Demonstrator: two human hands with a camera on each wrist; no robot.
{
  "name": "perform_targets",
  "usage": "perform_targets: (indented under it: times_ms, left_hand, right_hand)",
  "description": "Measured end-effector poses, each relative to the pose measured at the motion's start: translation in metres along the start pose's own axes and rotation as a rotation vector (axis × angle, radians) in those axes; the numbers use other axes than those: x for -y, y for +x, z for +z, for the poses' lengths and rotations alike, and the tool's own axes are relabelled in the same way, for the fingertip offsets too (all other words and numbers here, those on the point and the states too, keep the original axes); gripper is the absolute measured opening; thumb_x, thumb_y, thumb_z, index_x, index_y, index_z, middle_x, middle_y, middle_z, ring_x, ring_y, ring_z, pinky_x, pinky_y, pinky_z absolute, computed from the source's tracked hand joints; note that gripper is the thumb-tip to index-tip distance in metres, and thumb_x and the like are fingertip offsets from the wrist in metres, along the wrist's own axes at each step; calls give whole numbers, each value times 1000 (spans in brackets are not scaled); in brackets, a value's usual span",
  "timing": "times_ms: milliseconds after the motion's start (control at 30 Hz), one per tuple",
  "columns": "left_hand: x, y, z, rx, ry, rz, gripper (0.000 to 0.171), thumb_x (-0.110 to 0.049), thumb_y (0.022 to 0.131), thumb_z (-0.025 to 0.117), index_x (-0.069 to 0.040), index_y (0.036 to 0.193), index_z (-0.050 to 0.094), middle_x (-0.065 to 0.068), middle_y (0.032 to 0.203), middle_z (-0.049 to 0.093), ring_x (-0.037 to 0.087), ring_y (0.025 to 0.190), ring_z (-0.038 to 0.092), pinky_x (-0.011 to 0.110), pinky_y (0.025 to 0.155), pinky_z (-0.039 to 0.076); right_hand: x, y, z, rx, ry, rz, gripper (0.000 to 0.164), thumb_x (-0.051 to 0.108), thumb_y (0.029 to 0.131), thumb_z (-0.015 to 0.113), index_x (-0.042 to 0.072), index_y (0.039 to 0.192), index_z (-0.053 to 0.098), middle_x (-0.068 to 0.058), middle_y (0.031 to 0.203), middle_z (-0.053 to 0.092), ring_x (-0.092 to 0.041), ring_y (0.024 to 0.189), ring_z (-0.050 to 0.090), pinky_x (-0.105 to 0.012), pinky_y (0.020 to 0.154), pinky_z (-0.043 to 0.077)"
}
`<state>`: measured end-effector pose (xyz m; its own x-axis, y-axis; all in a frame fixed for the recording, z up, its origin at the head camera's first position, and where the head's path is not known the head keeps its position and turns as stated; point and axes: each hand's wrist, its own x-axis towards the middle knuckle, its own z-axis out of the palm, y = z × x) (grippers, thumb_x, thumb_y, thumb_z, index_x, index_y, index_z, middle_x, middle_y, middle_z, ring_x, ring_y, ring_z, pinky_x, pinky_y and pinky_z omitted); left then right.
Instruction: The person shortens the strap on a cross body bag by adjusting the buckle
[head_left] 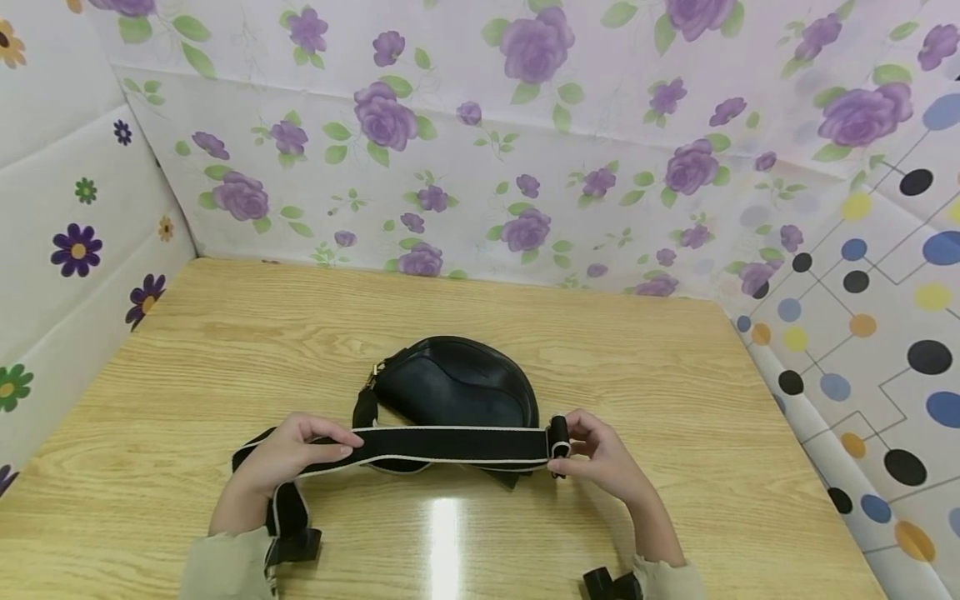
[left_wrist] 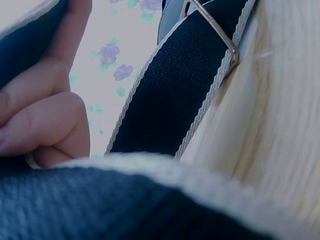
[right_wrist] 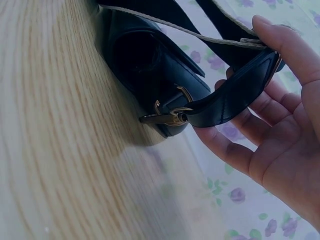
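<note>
A black handbag with a curved top lies on the table. In front of it a wide black strap with pale edges is stretched between both hands. My left hand pinches the strap near its left part, and a loop of it hangs down by the wrist. At the strap's right end, my right hand holds the folded part by its slider, thumb below. The right wrist view shows a gold clasp joining this end to the bag. A metal ring crosses the strap in the left wrist view.
The wooden table meets a purple-flowered cloth wall at the back. Patterned cloth also stands at left and right. Black wrist-worn devices sit by both sleeves, the left one next to the hanging strap.
</note>
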<state>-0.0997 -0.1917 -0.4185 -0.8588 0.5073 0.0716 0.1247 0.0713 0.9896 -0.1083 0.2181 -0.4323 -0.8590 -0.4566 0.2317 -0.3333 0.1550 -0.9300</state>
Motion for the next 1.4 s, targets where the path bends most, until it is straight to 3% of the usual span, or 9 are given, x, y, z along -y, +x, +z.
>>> perform_targets:
  times_ms: [467,800,900,1067,1400]
  left_hand:
    - [0,-13,-9,-93,4,-42,16,0,83,59,-3,93,70,-11,96,63,3,90,56,21,72,46]
    - [3,-14,-13,40,41,-19,18,-2,87,54,-5,98,68,-5,103,63,3,95,54,21,75,44]
    - [2,-15,-14,47,40,-48,18,-3,87,54,0,102,65,-3,105,62,3,96,54,21,76,45]
    - [-2,-20,-17,-16,82,-83,25,-5,87,56,13,104,59,-1,102,60,6,88,57,24,71,48]
    - [-7,-24,-22,-61,219,-7,21,-1,85,57,15,98,59,0,94,64,8,75,57,26,59,48]
  right_hand:
    - [-1,-1,-1,-7,18,31,31,-8,71,69,-2,97,53,-9,90,60,-15,78,56,-34,64,48]
    - [1,-1,-1,-17,23,27,30,-7,72,68,-2,98,54,-11,88,60,-15,78,55,-34,64,48]
    - [1,-1,0,-22,23,34,30,-7,71,69,-3,97,54,-12,88,59,-15,78,56,-34,64,48]
    - [-1,-1,0,-30,17,48,30,-8,71,68,-3,97,54,-12,87,59,-15,78,56,-34,65,48]
    - [1,0,0,-24,21,46,31,-8,72,68,-3,99,53,-12,89,59,-15,78,56,-35,65,48]
